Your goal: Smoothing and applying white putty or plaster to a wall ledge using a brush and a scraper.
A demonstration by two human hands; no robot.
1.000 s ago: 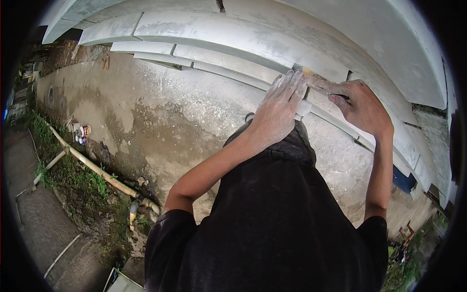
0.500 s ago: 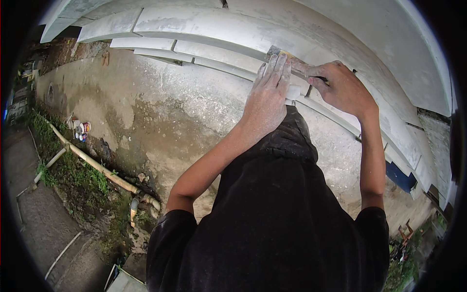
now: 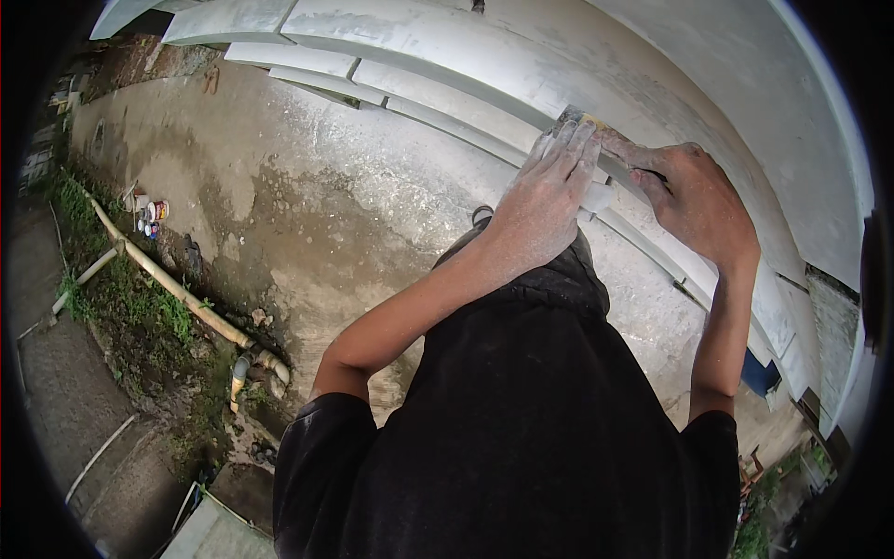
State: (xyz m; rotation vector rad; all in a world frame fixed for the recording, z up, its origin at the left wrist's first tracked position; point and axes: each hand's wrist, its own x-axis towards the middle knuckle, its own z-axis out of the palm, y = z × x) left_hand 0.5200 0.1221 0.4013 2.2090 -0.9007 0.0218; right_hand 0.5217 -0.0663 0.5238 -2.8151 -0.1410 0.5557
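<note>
Standing by the wall, one saw, item by item:

Left hand (image 3: 545, 200): dusted white, fingers (image 3: 568, 154) straight and close together, pressed flat on a small sanding block (image 3: 579, 118), of which only a grey-and-yellow corner showed past the fingertips.

Right hand (image 3: 694, 200): also dusty, fingers curled in a narrow grip over the block's right end; how much of the block it held could not be told.

Sanding block: lay against the stepped white moulding (image 3: 419, 47), on the ledge between its upper and lower bands.

Moulding: ran in long curved strips across the top of a rough grey plastered wall (image 3: 307, 214).

Below: a pale pipe (image 3: 177, 289) along the wall's foot, weeds (image 3: 149, 307) beside it, and small paint tins (image 3: 149, 212) near the pipe's far end.

Person: black shirt (image 3: 531, 429), both forearms raised.
</note>
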